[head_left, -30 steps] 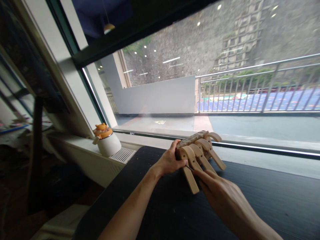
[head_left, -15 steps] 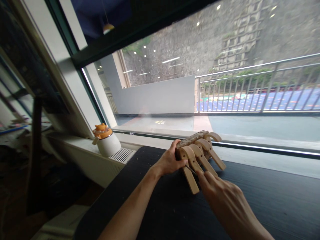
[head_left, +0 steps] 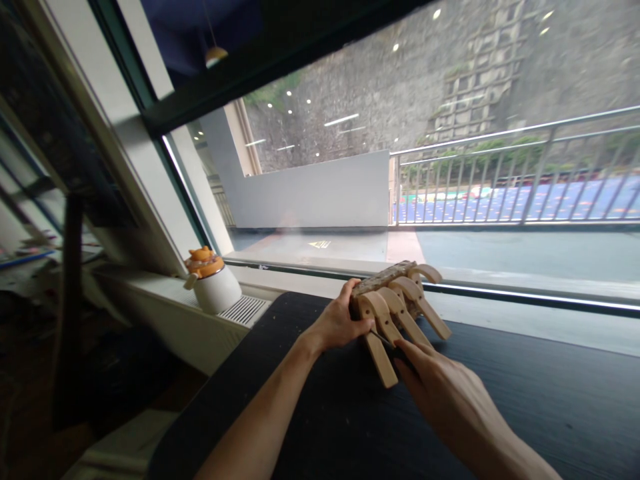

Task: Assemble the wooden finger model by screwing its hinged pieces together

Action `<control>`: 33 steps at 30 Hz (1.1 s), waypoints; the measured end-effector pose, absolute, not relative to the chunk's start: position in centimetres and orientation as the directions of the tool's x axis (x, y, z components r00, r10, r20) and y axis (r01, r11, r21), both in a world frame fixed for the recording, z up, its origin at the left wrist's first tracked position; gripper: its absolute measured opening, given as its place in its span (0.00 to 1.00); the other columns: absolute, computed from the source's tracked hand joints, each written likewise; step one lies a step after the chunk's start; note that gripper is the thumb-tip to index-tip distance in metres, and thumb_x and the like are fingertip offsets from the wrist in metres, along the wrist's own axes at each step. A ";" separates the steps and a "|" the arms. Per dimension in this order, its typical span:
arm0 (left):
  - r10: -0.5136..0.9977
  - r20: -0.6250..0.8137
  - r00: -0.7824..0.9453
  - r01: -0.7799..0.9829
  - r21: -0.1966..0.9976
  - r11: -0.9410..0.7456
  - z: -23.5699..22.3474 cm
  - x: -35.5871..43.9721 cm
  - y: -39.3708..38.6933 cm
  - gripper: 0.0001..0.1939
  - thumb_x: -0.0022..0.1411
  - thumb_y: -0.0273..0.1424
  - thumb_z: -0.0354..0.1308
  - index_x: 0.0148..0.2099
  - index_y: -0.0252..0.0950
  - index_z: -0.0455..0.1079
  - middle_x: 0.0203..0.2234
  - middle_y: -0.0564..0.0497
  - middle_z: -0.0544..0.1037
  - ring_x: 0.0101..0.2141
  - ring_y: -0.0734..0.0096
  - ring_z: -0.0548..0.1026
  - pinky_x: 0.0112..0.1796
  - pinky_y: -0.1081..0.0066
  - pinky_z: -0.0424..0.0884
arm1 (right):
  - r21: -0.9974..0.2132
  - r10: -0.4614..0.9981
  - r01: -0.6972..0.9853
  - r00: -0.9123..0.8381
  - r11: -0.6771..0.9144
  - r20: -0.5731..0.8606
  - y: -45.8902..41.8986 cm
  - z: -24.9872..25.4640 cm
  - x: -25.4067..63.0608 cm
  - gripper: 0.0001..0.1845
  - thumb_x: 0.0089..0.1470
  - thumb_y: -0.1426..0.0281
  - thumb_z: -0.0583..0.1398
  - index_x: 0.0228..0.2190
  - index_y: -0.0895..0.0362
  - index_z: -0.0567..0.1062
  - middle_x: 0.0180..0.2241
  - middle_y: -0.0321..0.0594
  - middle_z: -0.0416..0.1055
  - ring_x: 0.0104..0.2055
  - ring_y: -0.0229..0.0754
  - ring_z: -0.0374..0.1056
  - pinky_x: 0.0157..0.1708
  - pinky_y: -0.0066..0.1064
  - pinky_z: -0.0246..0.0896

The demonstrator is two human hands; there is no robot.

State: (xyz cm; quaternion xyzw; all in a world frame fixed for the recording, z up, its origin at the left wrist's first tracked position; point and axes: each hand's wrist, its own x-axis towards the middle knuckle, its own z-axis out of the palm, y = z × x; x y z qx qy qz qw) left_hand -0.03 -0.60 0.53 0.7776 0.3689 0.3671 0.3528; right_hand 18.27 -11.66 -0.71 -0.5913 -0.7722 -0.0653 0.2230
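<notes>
A wooden figure (head_left: 397, 308) stands on the black table, made of a bark-covered log (head_left: 385, 277) with several curved, jointed wooden legs. My left hand (head_left: 345, 319) is closed around the log's near left end, thumb against the front leg (head_left: 381, 360). My right hand (head_left: 440, 387) is closed on a screwdriver (head_left: 384, 340); its thin metal shaft points up and left toward that leg's joint by my left thumb. Most of the dark handle is hidden in my fingers. I cannot make out whether the tip sits in a screw.
The black table (head_left: 540, 393) meets the window sill behind the figure. A white jug with an orange lid (head_left: 216, 288) stands on the ledge at left, beside a slotted vent (head_left: 245, 310). Outside the window runs a metal railing (head_left: 525, 180).
My right hand has turned and shifted slightly to the right around the screwdriver, so more of the dark handle shows. My left hand and the wooden figure stay put.
</notes>
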 end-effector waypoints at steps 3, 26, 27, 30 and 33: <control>0.836 0.306 0.456 0.317 0.822 -0.474 0.5 -0.1 -0.6 0.39 0.51 0.28 0.62 0.62 0.40 0.49 0.41 0.50 0.74 0.36 0.70 0.73 0.35 0.73 0.70 | -0.137 0.859 0.942 -0.210 0.305 0.467 -11.9 -0.5 18.2 0.24 0.51 0.79 0.53 0.50 0.53 0.67 0.40 0.42 0.75 0.25 0.39 0.73 0.19 0.26 0.57; 0.831 0.319 0.455 0.302 0.823 -0.481 0.4 0.0 -0.6 0.39 0.51 0.27 0.62 0.62 0.40 0.49 0.41 0.50 0.74 0.36 0.70 0.73 0.35 0.73 0.70 | -0.161 0.804 0.902 -0.262 0.401 0.534 -11.5 -0.1 18.9 0.14 0.57 0.75 0.52 0.42 0.54 0.73 0.36 0.38 0.74 0.28 0.39 0.73 0.24 0.27 0.63; 0.832 0.318 0.455 0.302 0.824 -0.480 0.5 0.0 -0.6 0.39 0.51 0.27 0.62 0.62 0.40 0.49 0.41 0.50 0.74 0.36 0.70 0.73 0.35 0.73 0.70 | -0.172 0.813 0.908 -0.241 0.381 0.531 -11.4 -0.1 18.9 0.13 0.57 0.73 0.53 0.42 0.54 0.73 0.36 0.38 0.74 0.28 0.39 0.73 0.23 0.27 0.63; 0.834 0.311 0.456 0.304 0.826 -0.474 0.5 -0.1 -0.6 0.39 0.51 0.27 0.62 0.62 0.40 0.49 0.41 0.50 0.74 0.37 0.70 0.73 0.36 0.73 0.70 | -0.176 0.837 0.926 -0.206 0.335 0.507 -11.5 -0.1 18.8 0.13 0.58 0.71 0.53 0.42 0.52 0.73 0.35 0.37 0.76 0.25 0.39 0.73 0.21 0.27 0.60; 0.829 0.313 0.463 0.291 0.830 -0.476 0.5 -0.2 -0.5 0.40 0.51 0.27 0.62 0.62 0.41 0.49 0.42 0.50 0.74 0.37 0.69 0.73 0.36 0.72 0.71 | -0.138 0.820 0.929 -0.225 0.343 0.527 -11.8 0.0 18.8 0.22 0.53 0.77 0.53 0.50 0.52 0.68 0.38 0.39 0.77 0.24 0.39 0.73 0.19 0.26 0.58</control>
